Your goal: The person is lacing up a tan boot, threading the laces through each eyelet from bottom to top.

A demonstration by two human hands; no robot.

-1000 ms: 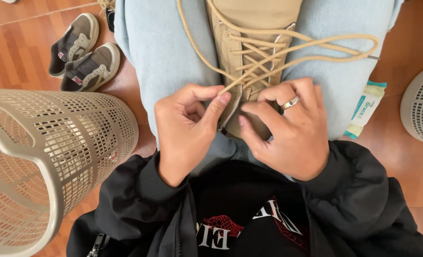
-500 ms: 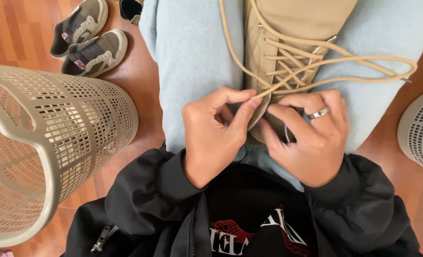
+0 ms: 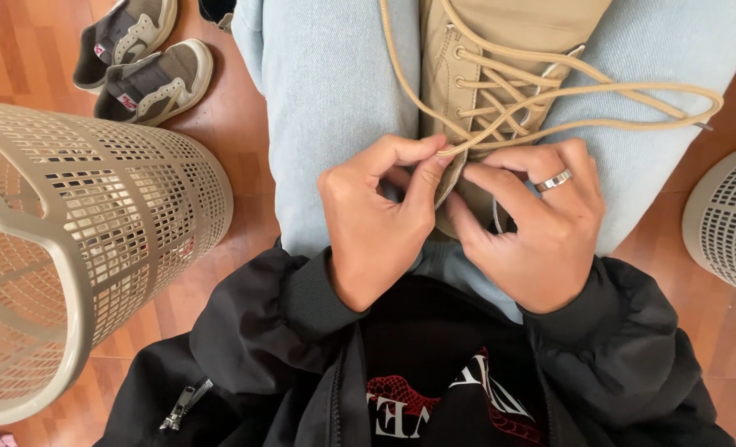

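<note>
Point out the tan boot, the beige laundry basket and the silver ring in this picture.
tan boot (image 3: 513,37): head view, on the tongue above the laces.
beige laundry basket (image 3: 148,194): head view, on its perforated side wall.
silver ring (image 3: 554,180): head view, on the band around a right hand finger.

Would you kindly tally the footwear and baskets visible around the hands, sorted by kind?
Tan lace-up boot, on the lap, laces pinched by the left hand and right hand: 1
Grey sneakers on the wooden floor: 2
Beige perforated plastic baskets, one large, one at the frame edge: 2
Total: 5
</note>
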